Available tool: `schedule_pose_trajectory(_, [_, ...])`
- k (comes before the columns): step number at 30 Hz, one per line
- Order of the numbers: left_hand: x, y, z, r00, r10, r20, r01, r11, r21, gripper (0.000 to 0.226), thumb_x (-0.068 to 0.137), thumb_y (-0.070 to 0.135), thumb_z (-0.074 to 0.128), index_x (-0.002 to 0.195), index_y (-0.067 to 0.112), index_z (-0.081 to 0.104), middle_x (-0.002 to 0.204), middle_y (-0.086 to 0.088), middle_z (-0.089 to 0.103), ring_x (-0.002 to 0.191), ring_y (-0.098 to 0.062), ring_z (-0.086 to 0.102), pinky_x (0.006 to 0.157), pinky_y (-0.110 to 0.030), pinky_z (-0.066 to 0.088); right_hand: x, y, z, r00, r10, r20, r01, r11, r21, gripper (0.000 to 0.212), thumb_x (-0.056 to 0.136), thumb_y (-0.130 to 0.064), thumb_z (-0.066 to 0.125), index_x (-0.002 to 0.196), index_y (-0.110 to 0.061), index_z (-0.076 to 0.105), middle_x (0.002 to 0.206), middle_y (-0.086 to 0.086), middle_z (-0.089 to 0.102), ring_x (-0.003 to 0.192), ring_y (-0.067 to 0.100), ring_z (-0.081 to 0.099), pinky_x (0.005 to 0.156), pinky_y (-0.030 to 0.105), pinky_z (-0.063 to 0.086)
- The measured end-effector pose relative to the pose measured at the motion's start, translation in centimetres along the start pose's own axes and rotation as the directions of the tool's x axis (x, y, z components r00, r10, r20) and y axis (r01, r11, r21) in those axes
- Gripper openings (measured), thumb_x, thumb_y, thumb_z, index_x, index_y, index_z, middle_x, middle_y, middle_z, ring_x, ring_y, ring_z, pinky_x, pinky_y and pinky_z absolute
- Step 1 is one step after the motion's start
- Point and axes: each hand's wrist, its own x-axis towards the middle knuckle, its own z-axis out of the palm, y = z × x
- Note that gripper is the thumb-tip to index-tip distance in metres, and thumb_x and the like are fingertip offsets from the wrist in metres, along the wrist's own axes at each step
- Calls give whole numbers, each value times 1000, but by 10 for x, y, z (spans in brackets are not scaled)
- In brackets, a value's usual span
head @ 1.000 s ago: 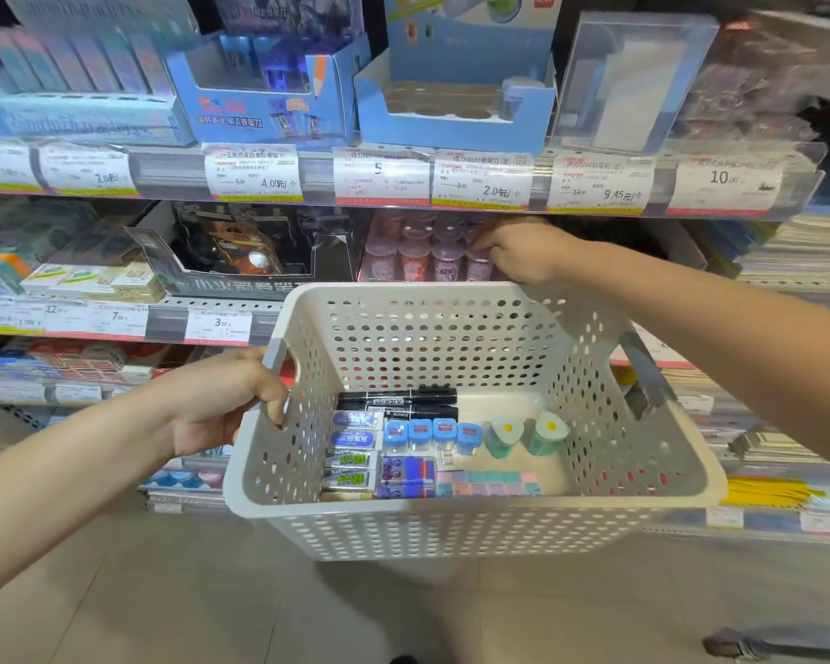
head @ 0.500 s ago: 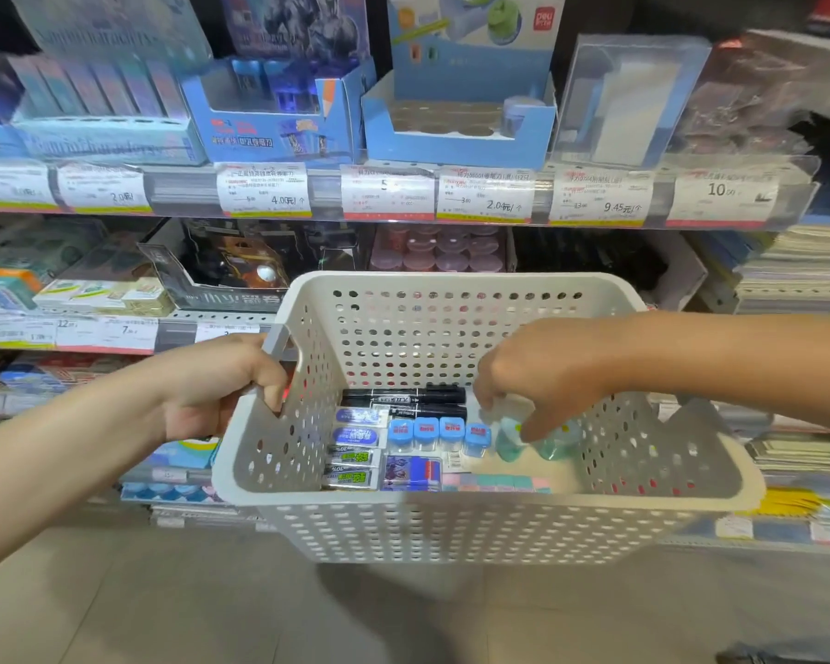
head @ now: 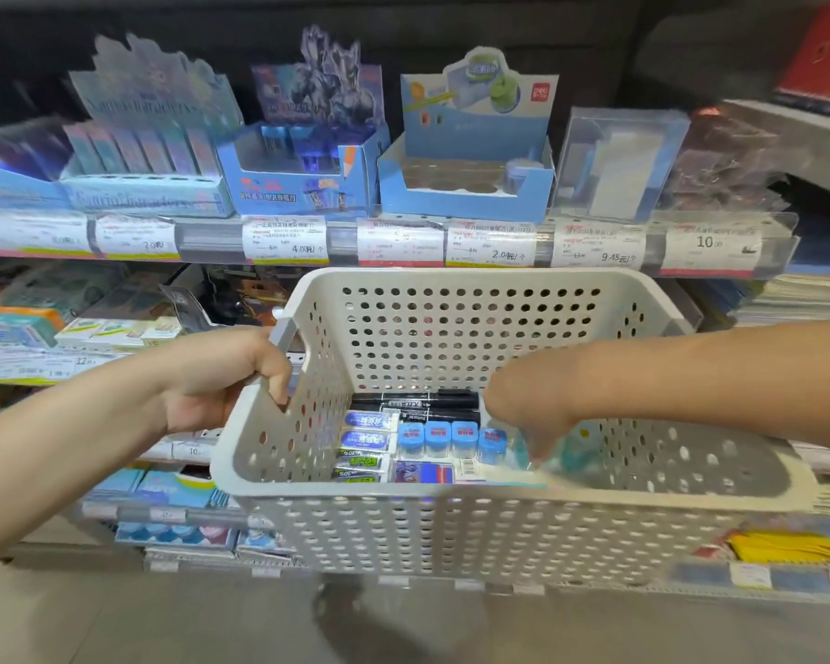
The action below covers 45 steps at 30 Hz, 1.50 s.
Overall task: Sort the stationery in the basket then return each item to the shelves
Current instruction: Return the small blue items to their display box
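Note:
I hold a white perforated basket (head: 451, 498) in front of the shelves, and my left hand (head: 221, 376) grips its left handle. Inside lie black markers (head: 418, 404), a row of blue-capped small containers (head: 451, 436), wrapped erasers (head: 365, 440) and flat coloured packs (head: 422, 472). My right hand (head: 523, 409) reaches down into the right side of the basket, its fingertips curled on a teal sharpener (head: 581, 450). That spot is blurred and partly hidden by the hand.
The upper shelf holds a blue display box (head: 466, 184) with round holes and one item left in it, a blue pencil-print box (head: 303, 179) and a clear box (head: 614, 165). Price labels (head: 489, 244) line the shelf edge. Lower shelves carry more packs; yellow items (head: 782, 543) lie lower right.
My right hand left the middle shelf, came down into the basket and closed on the teal sharpeners. The view has tilted up a little and the basket sits lower in it.

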Motion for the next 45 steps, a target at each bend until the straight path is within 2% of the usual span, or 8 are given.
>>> schedule_pose_trajectory(7, [-2,4,-8,1000,5,-26,-5,1000,0,59,37,-7,49,94,0,58,52,-15,57,39,-23,55,37,-23,46,-1,11,-17,999,25,33,-27,999,45,29,83,-31,65,67,-12,50,61,-4,46,52,11,41,45,22,32])
schedule_pose_trajectory(12, [-3,9,-13,999,9,-36,-11,998,-54,59,44,-6,45,101,-1,59,55,-19,56,39,-24,56,37,-27,48,-30,57,-59,980,-46,-195,141,848,511,13,86,-28,60,96,-20,57,92,1,67,77,14,62,65,26,48])
schedule_pose_trajectory(14, [-2,9,-16,999,-2,-41,1,999,-44,65,44,-6,46,108,-2,58,58,-21,58,42,-28,58,38,-30,49,-43,76,-75,920,1,-392,259,749,610,17,89,-29,55,105,-22,60,102,3,68,88,15,66,76,27,54])
schedule_pose_trajectory(17, [-2,11,-18,999,-2,-36,0,998,-59,66,44,-7,45,108,-1,59,64,-24,63,46,-32,62,39,-32,50,-48,98,-94,735,236,-635,375,639,672,24,93,-24,52,114,-15,62,105,1,66,89,17,62,77,26,52])
schedule_pose_trajectory(21, [-1,15,-19,999,18,-35,-20,998,-65,57,45,-7,44,99,4,60,57,-21,62,43,-28,61,38,-30,49,-22,121,-112,585,441,-681,136,774,618,32,97,-23,46,123,-8,57,117,11,60,94,20,54,76,30,41])
schedule_pose_trajectory(25, [0,13,-23,999,22,-45,-25,998,-57,57,45,-6,45,99,5,61,55,-19,60,41,-25,59,38,-29,49,7,124,-120,617,461,-637,-3,812,584,43,98,-28,44,136,-8,45,134,14,52,116,29,51,97,33,40])
schedule_pose_trajectory(31, [3,11,-25,998,36,-47,-39,997,-70,59,45,-7,45,101,5,61,63,-20,60,41,-23,58,39,-28,49,20,126,-131,595,456,-662,8,820,573,35,98,-22,46,131,-12,48,125,11,55,98,25,50,75,23,33])
schedule_pose_trajectory(45, [-3,12,-19,997,55,-45,-60,993,-106,56,45,-9,42,95,5,63,59,-22,61,41,-28,60,38,-29,49,31,133,-142,616,408,-673,-29,866,499,37,94,-32,52,118,-6,62,113,15,64,97,33,57,77,34,44])
